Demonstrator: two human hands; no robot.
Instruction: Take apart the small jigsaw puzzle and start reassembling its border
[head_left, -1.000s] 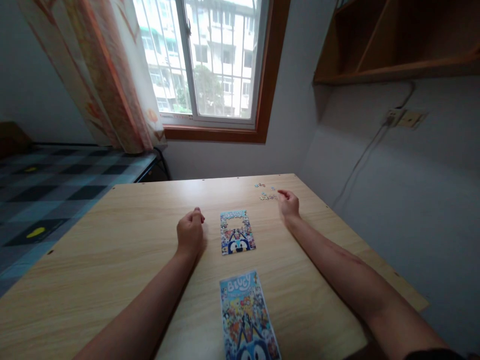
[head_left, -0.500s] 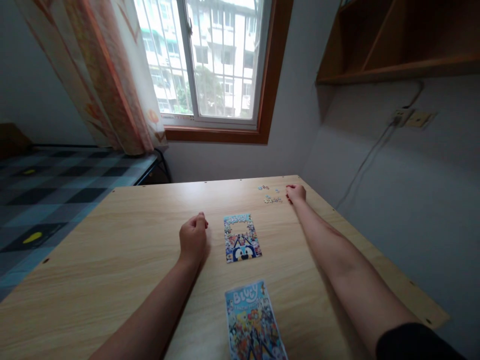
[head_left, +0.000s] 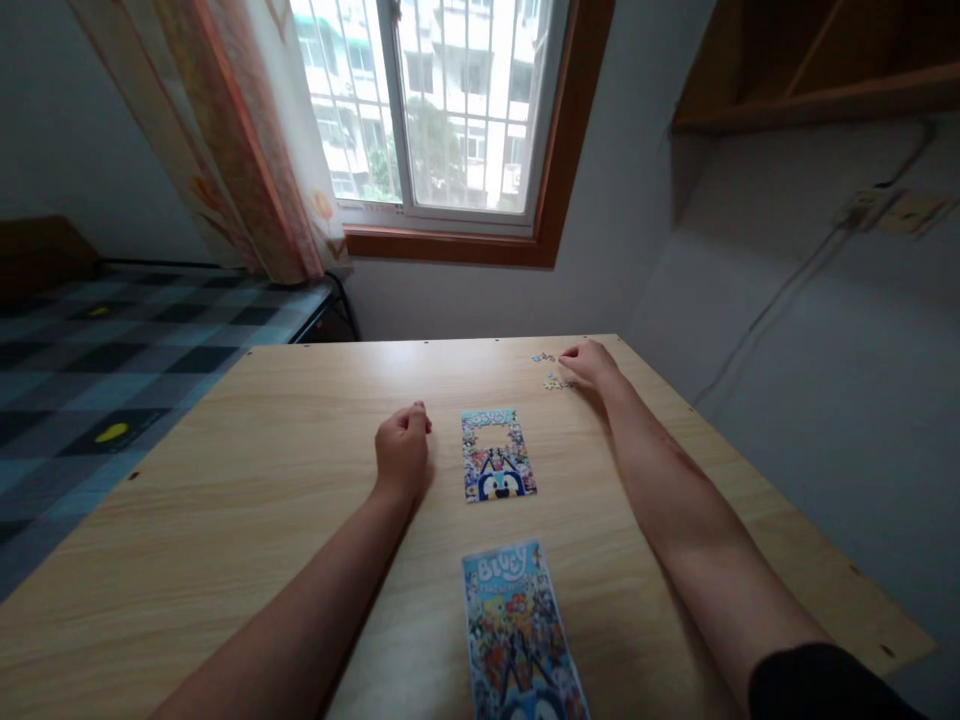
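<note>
A jigsaw puzzle [head_left: 498,466] lies flat on the table, mostly assembled, with an open gap in its upper middle where the tabletop shows. My left hand [head_left: 403,445] rests closed on the wood to its left; whether it holds anything is hidden. At the far right, my right hand [head_left: 589,362] reaches among loose pieces, its fingers pinched at a small puzzle piece that they largely cover. One small group of loose pieces [head_left: 543,357] lies just left of those fingertips, and another group [head_left: 556,382] lies nearer to me.
A puzzle box [head_left: 517,630] with a matching picture lies close to me on the wooden table [head_left: 300,450]. Beyond the table are a wall and a window [head_left: 465,120]. A bed [head_left: 150,330] stands at the left; a shelf [head_left: 817,110] hangs at the right.
My right hand has moved left onto a single piece that lay apart between the two groups. My left hand stays put. The whole view has shifted slightly with my head.
</note>
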